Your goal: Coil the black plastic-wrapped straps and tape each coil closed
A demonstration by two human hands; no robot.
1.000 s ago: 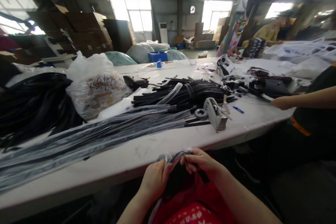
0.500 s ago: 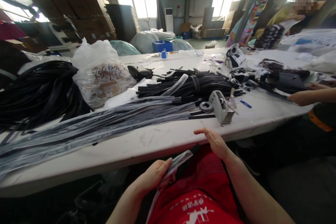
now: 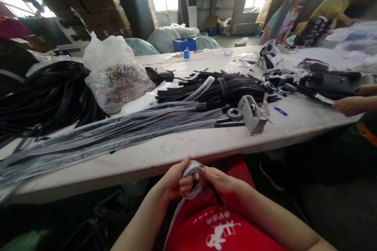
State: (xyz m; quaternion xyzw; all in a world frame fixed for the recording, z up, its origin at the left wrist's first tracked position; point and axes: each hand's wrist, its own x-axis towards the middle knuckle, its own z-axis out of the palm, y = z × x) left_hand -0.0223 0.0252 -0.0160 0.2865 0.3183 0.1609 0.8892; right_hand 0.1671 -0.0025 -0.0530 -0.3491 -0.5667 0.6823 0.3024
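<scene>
My left hand [image 3: 173, 182] and my right hand [image 3: 219, 180] meet just below the white table's front edge [image 3: 176, 153], over my red apron. Both are closed on a plastic-wrapped black strap [image 3: 193, 176] that curls into a loop between them; its tail hangs down along my left forearm. Just beyond them, on the table, lies a long spread of plastic-sleeved black straps [image 3: 118, 133]. A bundle of bare black straps [image 3: 218, 90] lies further back.
A grey tape dispenser [image 3: 251, 113] and a tape roll [image 3: 235, 114] sit right of centre. A white plastic bag [image 3: 116, 76] and a heap of black straps [image 3: 44, 98] fill the left. Another person's hands [image 3: 350, 104] work on dark goods at the right.
My right hand has come back from near the table edge to the strap. Both hands now curl the strap into a loop, where before the left held it alone.
</scene>
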